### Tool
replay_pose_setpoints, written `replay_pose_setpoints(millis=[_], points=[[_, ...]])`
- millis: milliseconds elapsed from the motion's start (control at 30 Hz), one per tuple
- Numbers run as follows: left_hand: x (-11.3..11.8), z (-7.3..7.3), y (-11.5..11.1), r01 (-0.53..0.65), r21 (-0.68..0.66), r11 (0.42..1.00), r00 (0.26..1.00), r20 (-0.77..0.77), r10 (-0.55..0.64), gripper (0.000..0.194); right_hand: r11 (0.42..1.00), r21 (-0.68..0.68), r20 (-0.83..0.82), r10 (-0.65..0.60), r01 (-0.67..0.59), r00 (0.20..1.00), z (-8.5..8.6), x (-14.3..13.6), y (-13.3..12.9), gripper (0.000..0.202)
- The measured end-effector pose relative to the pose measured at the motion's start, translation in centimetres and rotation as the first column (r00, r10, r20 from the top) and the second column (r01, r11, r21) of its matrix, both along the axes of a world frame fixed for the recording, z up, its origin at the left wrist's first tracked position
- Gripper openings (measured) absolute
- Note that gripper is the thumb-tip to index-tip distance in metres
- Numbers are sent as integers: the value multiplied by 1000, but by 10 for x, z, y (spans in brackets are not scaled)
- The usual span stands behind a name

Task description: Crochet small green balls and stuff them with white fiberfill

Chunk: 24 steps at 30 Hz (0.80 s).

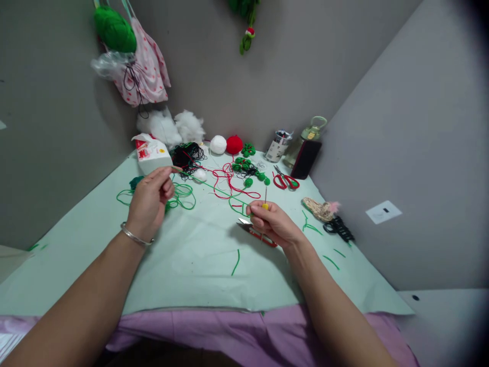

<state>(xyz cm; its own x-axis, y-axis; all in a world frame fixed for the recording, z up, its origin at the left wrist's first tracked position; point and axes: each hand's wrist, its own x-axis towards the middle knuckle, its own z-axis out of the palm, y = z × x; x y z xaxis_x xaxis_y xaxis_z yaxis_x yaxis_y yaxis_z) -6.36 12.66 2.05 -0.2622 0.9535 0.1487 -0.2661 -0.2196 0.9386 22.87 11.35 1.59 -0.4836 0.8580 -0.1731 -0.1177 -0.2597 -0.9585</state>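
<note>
My left hand (151, 196), with a silver bangle at the wrist, is raised over the table's left side and pinches a strand of green yarn (208, 184). The strand stretches across to my right hand (275, 221). There my fingers close round a thin crochet hook (266, 196) with a yellow part, its tip pointing up. Whether a worked piece sits in those fingers I cannot make out. Red-handled thread snips (250, 228) lie on the table partly behind my right hand. Loose green yarn (183, 196) lies in coils beside my left hand.
At the back are a white yarn ball (218, 145), a red yarn ball (234, 145), tangled black yarn (187, 158) and a tissue box (155, 157). Red-handled scissors (286, 181), a phone (306, 159) and a bottle (298, 148) stand or lie to the right. Green scraps (236, 262) lie in front.
</note>
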Motion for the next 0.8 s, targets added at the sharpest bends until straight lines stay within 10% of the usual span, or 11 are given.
replay_pose_setpoints(millis=[267,400,500,800], points=[[14,-5,-9,-201,61,978,970,-127,207,40,999,-42,-59,8,-10,998,-5,-5,0,36],[48,-13,-30,215,43,976,944,-266,-197,43,997,-51,-27,64,-65,998,-8,-12,-3,38],[65,-21,-39,515,-58,855,806,-306,-506,31,994,-55,7,97,-96,995,-9,-17,-5,41],[63,-23,-37,408,-64,911,850,-337,-405,13,1000,17,101,17,-19,995,-3,-22,-8,44]])
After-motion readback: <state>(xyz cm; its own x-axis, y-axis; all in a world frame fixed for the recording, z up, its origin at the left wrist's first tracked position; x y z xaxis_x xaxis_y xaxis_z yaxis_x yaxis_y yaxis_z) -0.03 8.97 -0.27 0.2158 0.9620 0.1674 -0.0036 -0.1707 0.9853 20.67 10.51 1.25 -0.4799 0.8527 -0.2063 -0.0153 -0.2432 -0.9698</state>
